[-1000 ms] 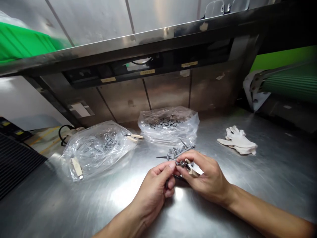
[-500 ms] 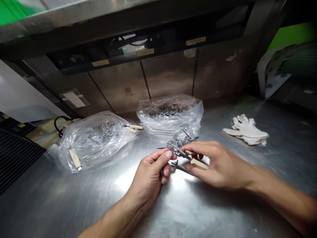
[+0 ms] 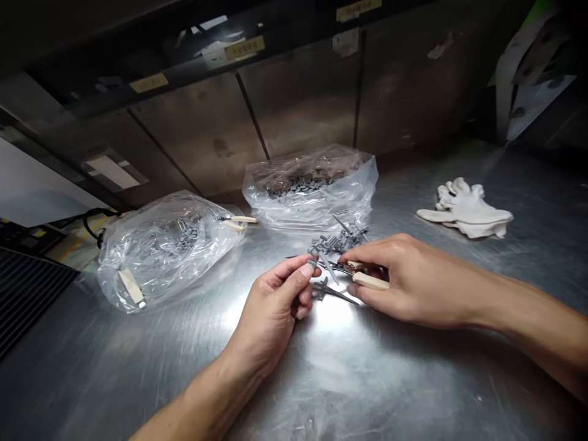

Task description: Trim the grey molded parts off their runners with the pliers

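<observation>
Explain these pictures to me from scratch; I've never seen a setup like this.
There is no robot here: a person works with two bare hands. Every picture comes from one camera worn on the person's head, looking forward and down, so the forearms enter from below and from the right.

The left hand pinches a small grey part at its fingertips. The right hand holds a pliers-like tool by its cream handles.

On the metal table, just beyond the hands, lies a pile of grey pieces. Behind it stands a clear plastic bag of grey bits; a second bag lies to the left, with another cream-handled tool at its edge. A white glove rests to the right.
</observation>
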Action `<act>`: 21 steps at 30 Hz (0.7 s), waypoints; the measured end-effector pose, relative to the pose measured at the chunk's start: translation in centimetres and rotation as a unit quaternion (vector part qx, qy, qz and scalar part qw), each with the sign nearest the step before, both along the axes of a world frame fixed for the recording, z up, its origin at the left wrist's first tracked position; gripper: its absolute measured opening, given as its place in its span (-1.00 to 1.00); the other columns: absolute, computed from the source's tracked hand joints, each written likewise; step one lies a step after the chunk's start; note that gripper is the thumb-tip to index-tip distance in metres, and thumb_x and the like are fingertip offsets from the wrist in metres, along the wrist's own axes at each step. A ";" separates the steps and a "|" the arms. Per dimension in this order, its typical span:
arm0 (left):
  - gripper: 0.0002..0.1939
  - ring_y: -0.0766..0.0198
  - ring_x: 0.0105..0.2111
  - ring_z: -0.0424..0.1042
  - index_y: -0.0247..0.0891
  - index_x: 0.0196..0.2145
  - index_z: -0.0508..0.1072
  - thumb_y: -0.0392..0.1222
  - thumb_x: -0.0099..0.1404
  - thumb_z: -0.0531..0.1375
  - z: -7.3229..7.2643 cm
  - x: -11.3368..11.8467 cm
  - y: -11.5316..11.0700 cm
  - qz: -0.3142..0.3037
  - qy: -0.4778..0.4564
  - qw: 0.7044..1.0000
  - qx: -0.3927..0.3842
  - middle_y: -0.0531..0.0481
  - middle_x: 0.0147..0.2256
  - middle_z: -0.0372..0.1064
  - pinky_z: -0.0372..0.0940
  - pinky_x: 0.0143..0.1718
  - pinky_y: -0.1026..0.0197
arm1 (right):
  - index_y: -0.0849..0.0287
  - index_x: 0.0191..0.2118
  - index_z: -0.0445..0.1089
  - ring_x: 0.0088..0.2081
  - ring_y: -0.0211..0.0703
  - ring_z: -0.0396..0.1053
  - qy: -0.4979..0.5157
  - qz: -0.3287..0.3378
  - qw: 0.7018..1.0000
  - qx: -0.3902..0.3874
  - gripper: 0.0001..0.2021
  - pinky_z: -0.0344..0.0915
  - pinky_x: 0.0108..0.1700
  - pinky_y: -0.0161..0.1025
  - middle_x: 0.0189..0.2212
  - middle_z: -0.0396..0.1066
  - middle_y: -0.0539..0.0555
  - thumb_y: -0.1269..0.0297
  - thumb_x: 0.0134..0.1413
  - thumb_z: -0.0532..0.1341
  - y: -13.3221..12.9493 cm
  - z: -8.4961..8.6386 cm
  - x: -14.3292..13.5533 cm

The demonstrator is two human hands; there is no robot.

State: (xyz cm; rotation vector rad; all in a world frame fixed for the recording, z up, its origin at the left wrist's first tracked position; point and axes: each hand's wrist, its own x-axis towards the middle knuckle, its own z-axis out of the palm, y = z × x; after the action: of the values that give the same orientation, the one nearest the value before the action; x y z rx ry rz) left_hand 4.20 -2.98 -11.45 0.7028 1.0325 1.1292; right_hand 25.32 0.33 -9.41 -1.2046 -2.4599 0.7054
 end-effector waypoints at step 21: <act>-0.75 0.45 -0.52 0.17 -0.31 -0.13 0.55 -0.17 0.25 0.35 -1.5 -0.5 0.6 -0.038 0.084 0.996 0.007 0.09 -0.50 0.27 0.13 -0.48 0.40 | 0.09 -0.39 0.45 -0.54 -0.24 0.27 -0.042 -0.011 0.999 0.016 -0.85 0.07 -0.45 -0.26 -0.55 0.41 -0.04 0.28 0.12 0.15 0.4 -1.3 -0.5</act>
State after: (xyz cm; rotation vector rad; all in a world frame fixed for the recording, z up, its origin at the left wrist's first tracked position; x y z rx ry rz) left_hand 3.71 -2.38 -12.93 0.8528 1.1315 1.0250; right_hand 24.79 0.73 -10.73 -1.2717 -2.5113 0.6205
